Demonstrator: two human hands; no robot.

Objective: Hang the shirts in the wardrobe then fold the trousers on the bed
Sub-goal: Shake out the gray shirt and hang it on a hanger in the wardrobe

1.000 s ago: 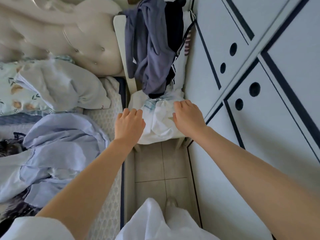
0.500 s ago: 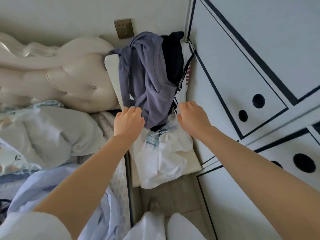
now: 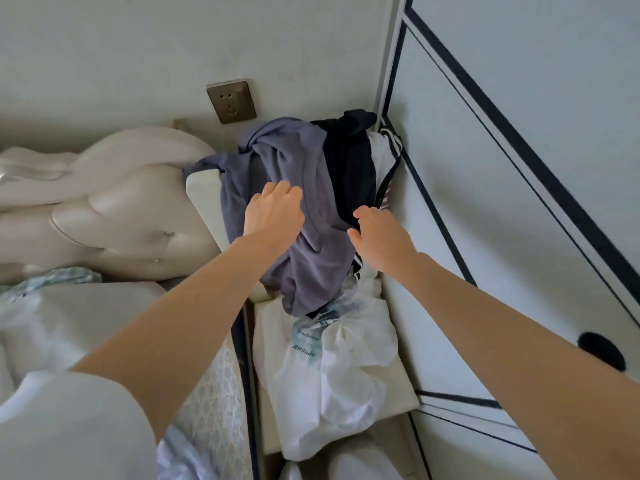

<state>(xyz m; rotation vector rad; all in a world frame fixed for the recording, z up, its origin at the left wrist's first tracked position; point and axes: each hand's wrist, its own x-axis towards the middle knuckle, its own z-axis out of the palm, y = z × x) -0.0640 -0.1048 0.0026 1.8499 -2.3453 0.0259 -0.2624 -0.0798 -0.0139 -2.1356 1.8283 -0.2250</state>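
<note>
Over the chair back (image 3: 202, 183), a purple garment (image 3: 311, 268) is hanging long-ways down, a dark garment (image 3: 349, 168) just right of it; the left hand (image 3: 273, 216) is lying on the purple, fingers loose, seemingly not gripping. The right hand (image 3: 381, 237) is hovering empty, fingers spread, by the dark garment.

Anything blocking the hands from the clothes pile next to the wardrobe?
Nothing visible. The left hand is over the grey-purple garment, and the right hand is at the dark garment beside it. The white plastic bag lies nearer, below both hands.
</note>
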